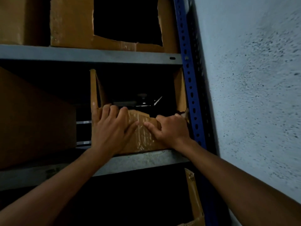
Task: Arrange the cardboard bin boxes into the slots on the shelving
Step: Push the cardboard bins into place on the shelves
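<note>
Arms: both forearms bare to the frame's lower edge.
Hands: left hand (112,129) and right hand (171,128), both bare.

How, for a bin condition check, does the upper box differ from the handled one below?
The upper box has a cut-out front window; the lower box has a low, torn, taped lip. The upper box sits untouched; left hand and right hand grip the lower box's lip. Both are brown cardboard.
</note>
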